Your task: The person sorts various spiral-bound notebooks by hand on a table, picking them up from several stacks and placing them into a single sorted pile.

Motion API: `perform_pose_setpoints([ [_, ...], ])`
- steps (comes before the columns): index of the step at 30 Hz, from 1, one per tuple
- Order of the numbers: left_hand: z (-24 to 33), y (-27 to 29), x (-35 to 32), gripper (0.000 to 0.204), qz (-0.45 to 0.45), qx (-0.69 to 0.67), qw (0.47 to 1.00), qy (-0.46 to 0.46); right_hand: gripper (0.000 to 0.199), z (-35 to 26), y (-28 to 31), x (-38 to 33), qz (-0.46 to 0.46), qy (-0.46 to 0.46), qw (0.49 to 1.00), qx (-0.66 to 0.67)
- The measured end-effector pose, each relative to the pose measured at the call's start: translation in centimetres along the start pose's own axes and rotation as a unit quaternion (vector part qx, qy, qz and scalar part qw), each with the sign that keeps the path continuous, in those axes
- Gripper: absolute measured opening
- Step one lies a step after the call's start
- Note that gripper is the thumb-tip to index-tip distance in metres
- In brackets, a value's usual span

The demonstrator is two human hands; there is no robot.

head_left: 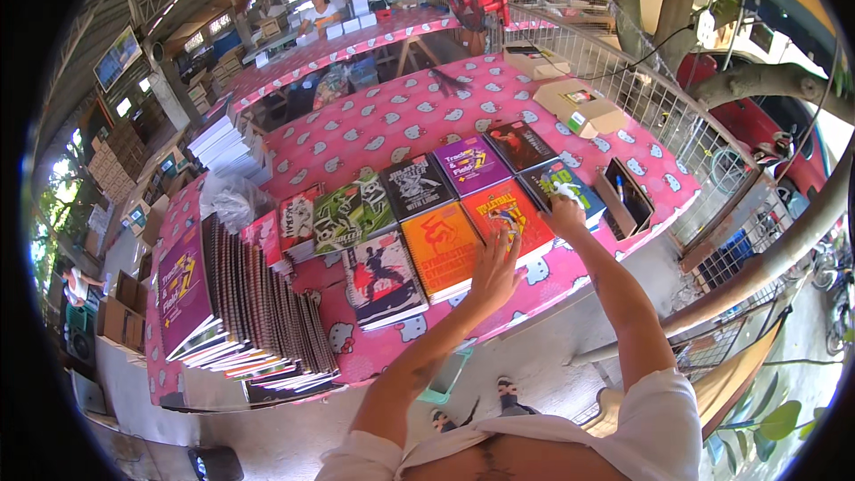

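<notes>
Spread fingers of my left hand lie flat on a red-orange notebook, partly covering its picture. My right hand has its fingers bunched on the lower part of a dark blue and green notebook. Next to my left hand is an orange notebook, followed by a white and dark one with a red figure. Behind them are a purple notebook, a black one with a red picture, a black and grey one and a green one.
A tall leaning pile of spiral notebooks stands at the table's left end. Behind it are a clear plastic bag and a white paper stack. A small open box holding pens sits at right, near cardboard boxes and a wire fence.
</notes>
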State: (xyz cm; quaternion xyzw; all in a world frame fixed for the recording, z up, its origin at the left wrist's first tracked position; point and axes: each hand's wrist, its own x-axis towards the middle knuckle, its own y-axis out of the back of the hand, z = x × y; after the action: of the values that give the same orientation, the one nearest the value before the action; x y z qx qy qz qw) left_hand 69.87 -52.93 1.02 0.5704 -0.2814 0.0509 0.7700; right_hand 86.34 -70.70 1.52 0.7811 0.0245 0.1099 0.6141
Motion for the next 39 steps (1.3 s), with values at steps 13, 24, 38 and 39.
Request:
perform_pose_setpoints([
  [13,-0.6,35.0,-6.9,0.026,0.530,-0.274,0.796,0.103,0.018,-9.6,19.4,-6.8,0.193,0.115,0.680,0.698],
  [24,-8.8,52.0,-20.0,0.043,0.325,0.397,0.852,0.102,0.044,-47.7,17.0,-13.2,0.149,0.692,0.598,0.376],
  [38,-10.8,16.9,-19.1,0.070,0.029,0.120,0.988,0.088,0.058,-27.0,-6.4,-7.9,-0.029,0.140,0.989,-0.032],
  [39,-12.0,14.0,-19.6,0.063,0.025,0.175,0.982,0.068,0.060,-27.0,-6.5,-7.6,-0.055,0.168,0.984,0.003],
])
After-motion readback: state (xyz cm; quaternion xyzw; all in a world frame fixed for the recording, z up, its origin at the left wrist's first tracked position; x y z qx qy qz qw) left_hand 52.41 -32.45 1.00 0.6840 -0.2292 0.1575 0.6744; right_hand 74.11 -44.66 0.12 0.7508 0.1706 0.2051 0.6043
